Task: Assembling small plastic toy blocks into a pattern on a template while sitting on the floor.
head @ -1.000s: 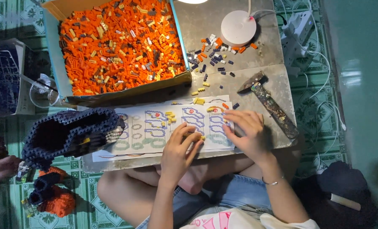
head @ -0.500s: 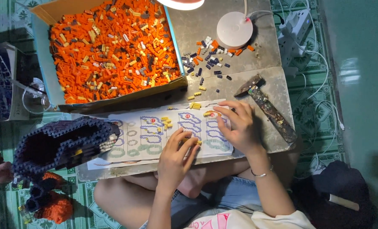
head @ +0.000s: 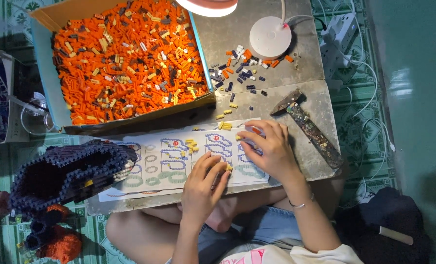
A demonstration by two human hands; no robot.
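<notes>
I am resting both hands on the instruction sheet (head: 179, 161) lying on the desk (head: 257, 44). My left hand (head: 204, 188) is pinching a small yellow brick (head: 229, 168) at the sheet's near edge. My right hand (head: 269, 149) is pressing curled fingers on the sheet's right end; whether it holds anything I cannot tell. Loose yellow bricks (head: 191, 145) are lying mid-sheet.

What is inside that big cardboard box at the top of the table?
The cardboard box is heaped with small building bricks, mostly orange, with some tan, dark and white ones mixed in. The heap covers the box floor completely, so whatever lies beneath the top layer cannot be seen.
</notes>
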